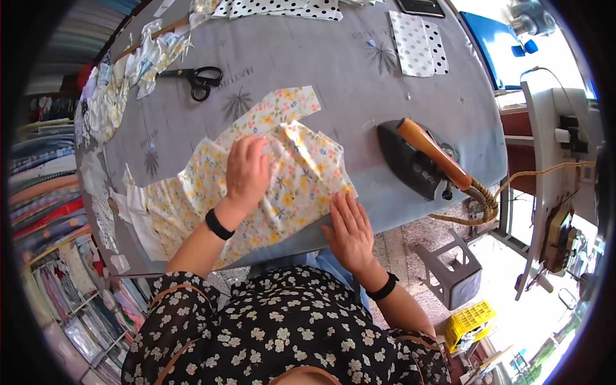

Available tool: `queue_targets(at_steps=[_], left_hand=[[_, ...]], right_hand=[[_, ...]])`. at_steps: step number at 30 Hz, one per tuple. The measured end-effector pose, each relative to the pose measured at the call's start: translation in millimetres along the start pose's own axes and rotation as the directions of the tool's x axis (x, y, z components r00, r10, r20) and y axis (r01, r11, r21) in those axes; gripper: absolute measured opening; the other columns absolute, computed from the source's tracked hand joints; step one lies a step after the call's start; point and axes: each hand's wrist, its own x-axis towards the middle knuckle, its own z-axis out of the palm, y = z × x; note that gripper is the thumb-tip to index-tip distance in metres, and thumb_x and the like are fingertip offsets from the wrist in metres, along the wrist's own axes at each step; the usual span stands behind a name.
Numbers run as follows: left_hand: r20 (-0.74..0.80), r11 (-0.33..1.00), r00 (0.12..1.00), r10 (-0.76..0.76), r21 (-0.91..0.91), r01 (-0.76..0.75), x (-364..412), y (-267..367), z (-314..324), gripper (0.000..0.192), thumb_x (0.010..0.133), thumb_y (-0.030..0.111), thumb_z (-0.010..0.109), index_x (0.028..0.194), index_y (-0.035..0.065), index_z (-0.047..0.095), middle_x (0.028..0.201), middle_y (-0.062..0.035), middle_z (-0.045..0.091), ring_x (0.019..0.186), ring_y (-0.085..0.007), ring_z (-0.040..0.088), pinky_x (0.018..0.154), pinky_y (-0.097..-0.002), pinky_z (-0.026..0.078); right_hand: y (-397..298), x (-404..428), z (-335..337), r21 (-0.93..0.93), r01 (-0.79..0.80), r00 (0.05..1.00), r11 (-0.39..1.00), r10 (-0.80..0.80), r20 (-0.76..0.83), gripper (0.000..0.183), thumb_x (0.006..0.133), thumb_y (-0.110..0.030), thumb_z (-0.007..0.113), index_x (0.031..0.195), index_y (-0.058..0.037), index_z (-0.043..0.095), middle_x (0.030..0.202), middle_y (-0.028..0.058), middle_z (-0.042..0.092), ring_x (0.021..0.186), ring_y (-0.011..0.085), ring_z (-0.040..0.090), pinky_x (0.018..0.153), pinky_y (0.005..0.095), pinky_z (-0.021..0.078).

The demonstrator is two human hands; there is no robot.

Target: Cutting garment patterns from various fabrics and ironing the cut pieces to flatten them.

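Observation:
A white fabric piece printed with yellow and pink flowers [284,192] lies across the table's near side, with a raised crease in its middle. My left hand [248,171] is over its centre, fingers curled; whether it pinches the cloth does not show. My right hand [350,230] rests flat at its lower right corner, fingers slightly apart. To the right sits a steam iron with a wooden handle [435,154]. Black-handled scissors [199,79] lie at the upper left. Plain white cloth [142,224] is at the floral fabric's left end.
Scraps of fabric [108,101] line the table's left edge. Polka-dot pieces [414,45] lie at the back of the grey padded table [327,62]. The iron's hose [486,209] hangs over the right edge, near a plastic stool [455,276] and a yellow crate [469,325].

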Motion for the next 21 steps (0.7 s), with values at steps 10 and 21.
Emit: queue_targets(at_steps=[10, 21], left_hand=[[0.173, 0.978, 0.963, -0.208, 0.071, 0.198, -4, -19, -4, 0.022, 0.083, 0.015, 0.070, 0.099, 0.0084, 0.056, 0.106, -0.0091, 0.061, 0.100, -0.0310, 0.056, 0.081, -0.0427, 0.041], [0.146, 0.985, 0.985, -0.094, -0.133, 0.114, -1, -29, -9, 0.011, 0.091, 0.012, 0.062, 0.097, 0.0073, 0.055, 0.082, -0.0099, 0.065, 0.078, -0.0312, 0.062, 0.075, -0.0426, 0.043]], right_hand=[[-38, -1, 42, 0.215, 0.374, 0.907, 0.902, -0.404, 0.118, 0.039, 0.084, -0.012, 0.057, 0.120, 0.0027, 0.060, 0.137, 0.0171, 0.054, 0.132, 0.0318, 0.048, 0.110, 0.0439, 0.0365], [-40, 5, 52, 0.222, 0.408, 0.901, 0.886, -0.430, 0.059, 0.034, 0.076, -0.011, 0.057, 0.106, 0.0021, 0.063, 0.126, 0.0169, 0.059, 0.121, 0.0313, 0.054, 0.102, 0.0436, 0.0424]])
